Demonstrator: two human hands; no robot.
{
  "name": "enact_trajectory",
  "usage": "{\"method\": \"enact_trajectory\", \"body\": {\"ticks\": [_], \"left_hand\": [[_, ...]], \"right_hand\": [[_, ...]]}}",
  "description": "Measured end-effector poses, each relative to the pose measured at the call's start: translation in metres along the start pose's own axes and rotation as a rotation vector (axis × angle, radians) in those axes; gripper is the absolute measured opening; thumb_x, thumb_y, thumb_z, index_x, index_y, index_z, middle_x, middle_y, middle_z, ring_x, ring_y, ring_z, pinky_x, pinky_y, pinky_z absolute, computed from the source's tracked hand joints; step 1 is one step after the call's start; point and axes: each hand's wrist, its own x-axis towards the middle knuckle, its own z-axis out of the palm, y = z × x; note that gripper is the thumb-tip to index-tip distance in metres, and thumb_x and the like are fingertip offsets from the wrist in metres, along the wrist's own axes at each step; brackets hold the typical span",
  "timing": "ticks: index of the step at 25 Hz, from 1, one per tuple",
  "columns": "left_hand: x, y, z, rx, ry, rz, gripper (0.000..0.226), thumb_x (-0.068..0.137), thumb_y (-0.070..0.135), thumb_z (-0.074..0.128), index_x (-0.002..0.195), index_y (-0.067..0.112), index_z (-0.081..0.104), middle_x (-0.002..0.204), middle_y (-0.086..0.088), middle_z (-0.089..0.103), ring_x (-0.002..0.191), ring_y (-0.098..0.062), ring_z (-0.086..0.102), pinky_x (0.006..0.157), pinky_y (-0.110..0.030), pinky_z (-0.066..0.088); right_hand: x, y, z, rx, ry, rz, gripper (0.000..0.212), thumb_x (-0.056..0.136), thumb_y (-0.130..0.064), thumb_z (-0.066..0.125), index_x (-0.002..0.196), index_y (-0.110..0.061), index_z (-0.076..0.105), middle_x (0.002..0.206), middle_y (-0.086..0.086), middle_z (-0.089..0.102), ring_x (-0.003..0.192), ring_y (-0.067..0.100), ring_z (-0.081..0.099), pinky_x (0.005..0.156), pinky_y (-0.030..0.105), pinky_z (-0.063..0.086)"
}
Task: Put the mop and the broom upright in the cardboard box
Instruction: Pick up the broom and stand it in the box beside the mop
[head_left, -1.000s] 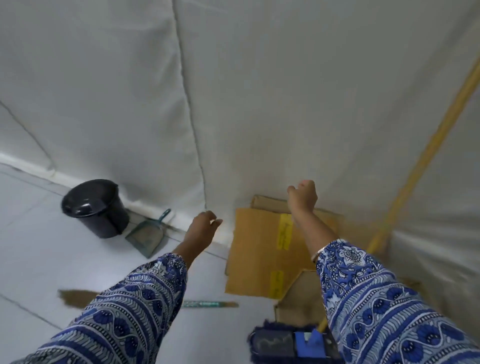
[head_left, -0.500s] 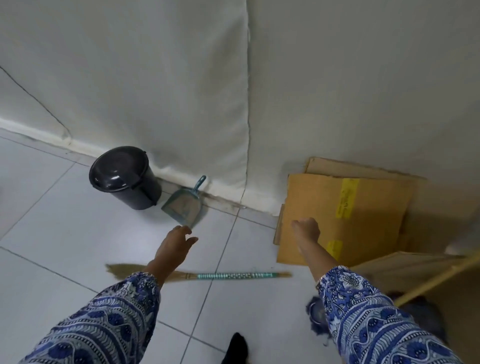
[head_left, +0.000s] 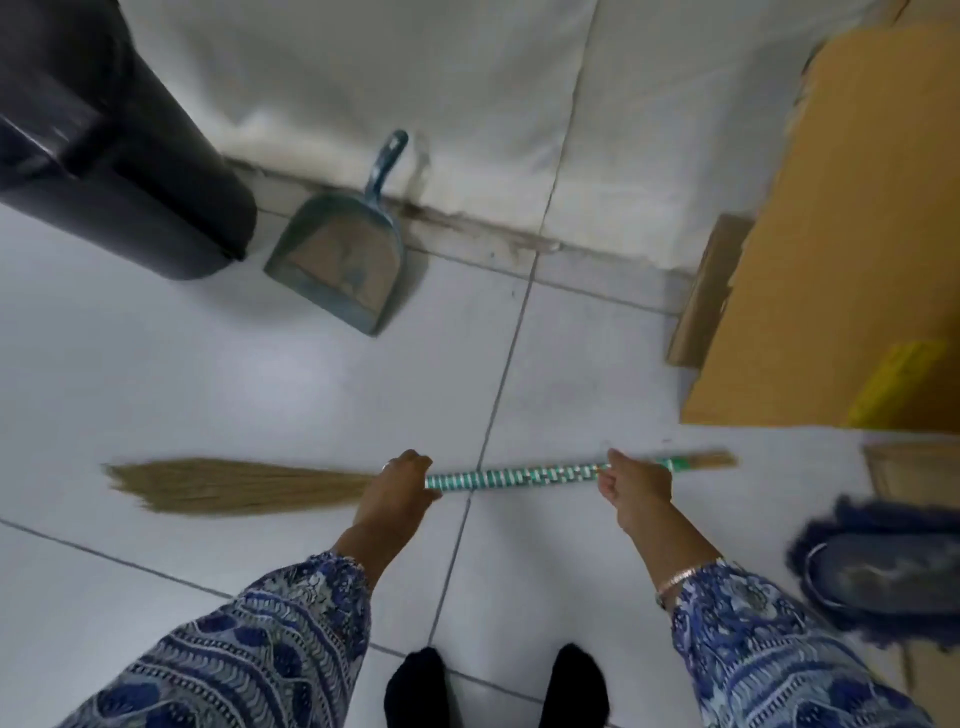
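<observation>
Against the right edge, a tan cardboard box (head_left: 831, 234) stands beside the blue fringed mop head (head_left: 883, 566). Low over white floor tiles (head_left: 156, 364), the straw broom with green patterned handle (head_left: 511, 477) lies level, left hand (head_left: 397, 486) and right hand (head_left: 631, 483) each curled around its handle.

The left hand (head_left: 397, 486) and right hand (head_left: 631, 486) both grip the green-and-silver patterned handle of the straw grass broom (head_left: 519, 475), which lies level just over the white tiled floor (head_left: 208, 374). A teal plastic dustpan (head_left: 340, 260) leans by the black plastic bin (head_left: 119, 171); the brown cardboard box (head_left: 831, 260) stands right, the blue fringed mop head (head_left: 883, 571) below it.
</observation>
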Motion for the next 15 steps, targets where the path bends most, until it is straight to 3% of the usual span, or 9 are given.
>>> {"method": "enact_trajectory", "body": {"ticks": [4, 6, 8, 13, 15], "left_hand": [[0.062, -0.014, 0.073, 0.151, -0.017, 0.106, 0.039, 0.084, 0.015, 0.061, 0.121, 0.006, 0.050, 0.122, -0.013, 0.055, 0.115, -0.030, 0.050, 0.096, -0.042, 0.044], [0.076, -0.023, 0.096, 0.224, 0.041, 0.137, 0.037, 0.084, 0.010, 0.060, 0.119, 0.007, 0.049, 0.119, -0.011, 0.054, 0.110, -0.029, 0.051, 0.092, -0.041, 0.045], [0.083, -0.029, 0.102, 0.296, 0.108, 0.180, 0.033, 0.083, 0.000, 0.057, 0.115, 0.008, 0.050, 0.114, -0.010, 0.054, 0.105, -0.028, 0.051, 0.084, -0.041, 0.047], [0.049, -0.001, 0.058, 0.185, 0.129, 0.198, 0.021, 0.084, -0.004, 0.052, 0.103, 0.005, 0.054, 0.108, -0.011, 0.057, 0.103, -0.028, 0.051, 0.074, -0.040, 0.049], [0.020, 0.025, 0.025, 0.124, 0.117, 0.185, 0.020, 0.084, -0.002, 0.054, 0.103, 0.005, 0.054, 0.108, -0.012, 0.057, 0.104, -0.029, 0.051, 0.075, -0.041, 0.049]], "right_hand": [[0.076, 0.055, 0.039, 0.107, 0.042, 0.082, 0.027, 0.085, -0.021, 0.062, 0.066, -0.008, 0.048, 0.067, 0.007, 0.052, 0.055, 0.017, 0.049, 0.064, 0.028, 0.049], [0.097, 0.067, 0.052, 0.214, 0.072, 0.131, 0.024, 0.082, -0.019, 0.067, 0.087, 0.001, 0.054, 0.080, 0.013, 0.059, 0.061, 0.019, 0.055, 0.076, 0.032, 0.054], [0.105, 0.068, 0.059, 0.306, 0.076, 0.169, 0.035, 0.080, -0.011, 0.068, 0.109, 0.005, 0.054, 0.100, 0.019, 0.062, 0.072, 0.024, 0.061, 0.078, 0.036, 0.055], [0.051, 0.019, 0.038, 0.366, 0.079, 0.119, 0.028, 0.077, -0.004, 0.069, 0.100, 0.007, 0.058, 0.097, 0.018, 0.062, 0.075, 0.026, 0.063, 0.079, 0.038, 0.057], [0.010, -0.020, 0.019, 0.371, 0.052, 0.028, 0.009, 0.078, -0.003, 0.068, 0.083, 0.000, 0.061, 0.082, 0.013, 0.063, 0.067, 0.022, 0.062, 0.084, 0.042, 0.056]]}}
